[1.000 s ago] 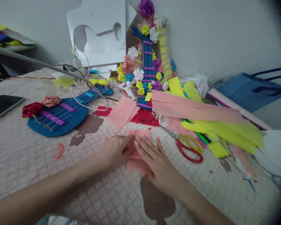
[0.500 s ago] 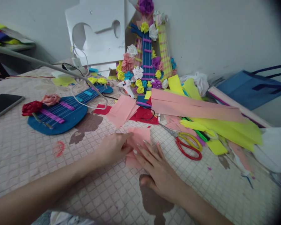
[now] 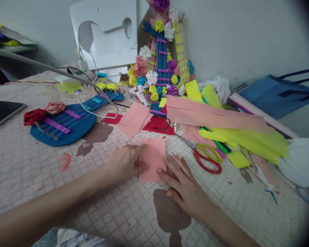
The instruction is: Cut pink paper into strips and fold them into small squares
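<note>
A small rectangle of pink crepe paper (image 3: 153,151) lies flat on the tablecloth in front of me. My left hand (image 3: 127,159) rests at its left edge, index finger and thumb stretched apart on the paper, the other fingers partly curled and hidden. On the right edge, the spread fingertips of my right hand (image 3: 181,181) touch the sheet, palm down and holding nothing. Just beyond lies a stack of similar pink paper pieces (image 3: 134,120) on red paper (image 3: 157,126). Scissors (image 3: 207,157) with red and yellow handles lie to the right, blades toward the paper.
A blue ukulele-shaped craft (image 3: 67,125) with paper roses lies left, a white cable (image 3: 98,118) crossing it. A phone (image 3: 5,113) is at far left. Behind stand flower-covered craft guitars (image 3: 163,61) and a glue gun (image 3: 139,93). Pink strips (image 3: 213,115) and yellow paper (image 3: 257,144) lie right.
My right hand has slid right, from across the middle of the pink paper to its right edge, uncovering more of it. My left hand has stayed nearly in place.
</note>
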